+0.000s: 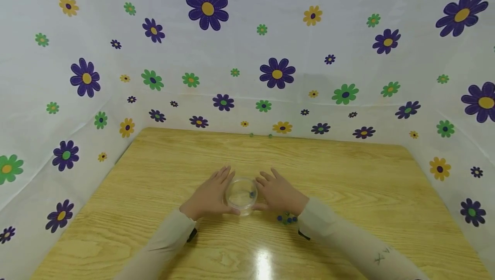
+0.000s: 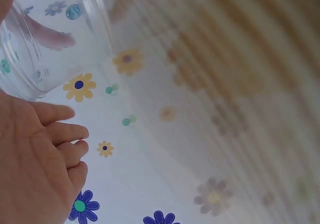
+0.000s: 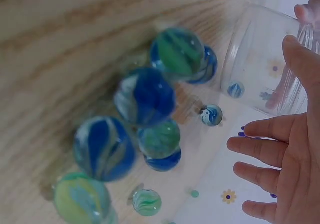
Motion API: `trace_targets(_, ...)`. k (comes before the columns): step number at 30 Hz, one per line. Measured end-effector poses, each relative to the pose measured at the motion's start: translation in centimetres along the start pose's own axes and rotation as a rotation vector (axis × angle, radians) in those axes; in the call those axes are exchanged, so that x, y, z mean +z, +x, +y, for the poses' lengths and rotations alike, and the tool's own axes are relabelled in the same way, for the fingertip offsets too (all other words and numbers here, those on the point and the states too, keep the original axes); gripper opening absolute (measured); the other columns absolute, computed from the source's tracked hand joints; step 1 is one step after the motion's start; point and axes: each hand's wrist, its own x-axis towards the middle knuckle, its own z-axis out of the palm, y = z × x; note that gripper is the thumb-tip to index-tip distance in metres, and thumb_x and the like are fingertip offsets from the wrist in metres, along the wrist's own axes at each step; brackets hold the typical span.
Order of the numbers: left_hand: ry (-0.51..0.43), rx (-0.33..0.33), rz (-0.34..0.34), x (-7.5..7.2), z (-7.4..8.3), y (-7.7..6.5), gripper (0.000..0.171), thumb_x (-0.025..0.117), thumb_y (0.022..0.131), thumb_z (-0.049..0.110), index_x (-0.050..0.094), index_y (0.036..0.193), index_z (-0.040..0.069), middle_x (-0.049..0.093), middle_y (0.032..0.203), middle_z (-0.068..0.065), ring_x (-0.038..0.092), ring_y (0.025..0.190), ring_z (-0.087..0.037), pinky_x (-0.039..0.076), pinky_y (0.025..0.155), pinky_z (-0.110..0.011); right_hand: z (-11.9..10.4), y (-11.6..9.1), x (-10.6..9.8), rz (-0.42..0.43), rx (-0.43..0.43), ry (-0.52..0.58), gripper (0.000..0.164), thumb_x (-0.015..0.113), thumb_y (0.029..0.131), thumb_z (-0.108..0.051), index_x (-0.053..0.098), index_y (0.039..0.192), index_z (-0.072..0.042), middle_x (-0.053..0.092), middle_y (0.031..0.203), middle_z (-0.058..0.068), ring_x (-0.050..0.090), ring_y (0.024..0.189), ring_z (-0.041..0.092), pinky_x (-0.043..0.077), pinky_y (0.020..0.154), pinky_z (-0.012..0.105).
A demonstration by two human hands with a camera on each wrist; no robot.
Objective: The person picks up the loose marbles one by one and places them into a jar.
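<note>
A clear round jar [image 1: 241, 194] sits upright on the wooden table between the two hands. Inside it lies a blue and clear marble [image 3: 236, 89]. My left hand [image 1: 209, 194] flanks the jar on its left, thumb toward the near side and fingers extended toward the back. On the opposite side is my right hand [image 1: 280, 193], with its fingers [image 3: 267, 151] spread and nearly straight and its thumb beside the rim. Whether either hand presses the jar cannot be told. Several blue and green marbles [image 3: 145, 96] form a loose cluster near the right wrist.
Two small green marbles [image 1: 270, 136] lie at the back of the table [image 1: 328, 172], by the foot of the flower-printed cloth [image 1: 247, 112]. That cloth stands around the back and both sides of the table.
</note>
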Motion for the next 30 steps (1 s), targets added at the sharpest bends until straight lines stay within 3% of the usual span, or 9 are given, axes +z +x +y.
trace_targets(10, 0.031, -0.038, 0.042, 0.1, 1.1, -0.9, 0.124, 0.064, 0.066, 0.073, 0.011, 0.150, -0.002, 0.017, 0.155, -0.022, 0.017, 0.145, -0.035, 0.018, 0.118, -0.051, -0.8, -1.3, -0.4, 0.066, -0.008, 0.024, 0.079, 0.043, 0.087, -0.068, 0.048, 0.138, -0.007, 0.053, 0.138, 0.008, 0.043, 0.133, 0.029, 0.031, 0.111, 0.053)
trace_targets(18, 0.087, -0.054, 0.118, -0.1, 1.5, -1.0, 0.130, 0.062, 0.061, 0.079, 0.012, 0.150, -0.002, 0.016, 0.156, -0.021, 0.014, 0.146, -0.034, 0.016, 0.118, -0.053, -1.1, -1.3, -0.2, 0.120, 0.040, 0.033, 0.090, 0.041, 0.084, -0.072, 0.040, 0.142, -0.002, 0.049, 0.141, 0.013, 0.043, 0.133, 0.030, 0.033, 0.110, 0.052)
trace_targets(30, 0.139, -0.057, 0.094, 0.2, 2.0, -0.1, 0.131, 0.058, 0.061, 0.083, 0.014, 0.149, -0.002, 0.015, 0.156, -0.021, 0.011, 0.146, -0.033, 0.013, 0.118, -0.053, -1.6, -1.0, 0.0, 0.197, 0.087, -0.017, 0.099, 0.041, 0.080, -0.077, 0.039, 0.142, -0.001, 0.043, 0.146, 0.014, 0.043, 0.133, 0.031, 0.035, 0.108, 0.053)
